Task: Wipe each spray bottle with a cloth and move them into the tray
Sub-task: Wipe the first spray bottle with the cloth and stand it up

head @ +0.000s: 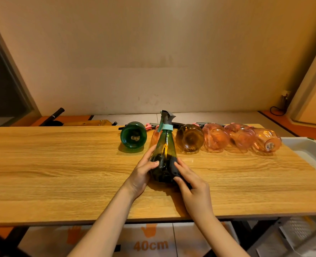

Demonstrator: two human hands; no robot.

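A green spray bottle (164, 145) with a pale teal collar and grey trigger stands upright mid-table. My left hand (142, 175) grips its lower left side. My right hand (190, 180) presses a dark cloth (174, 167) against its lower right side. Behind it, a row of bottles lies on its side with bases toward me: a dark green one (133, 136), an amber one (189, 139), and several pink ones (215, 139). Part of another pink bottle shows behind the held one. A white tray (309, 148) sits at the table's right edge.
The wooden table (60, 164) has open surface on its left half and along the front. Dark handles and a wooden piece lie behind the table at back left. A cardboard box marked 40cm and a wire rack sit under the table.
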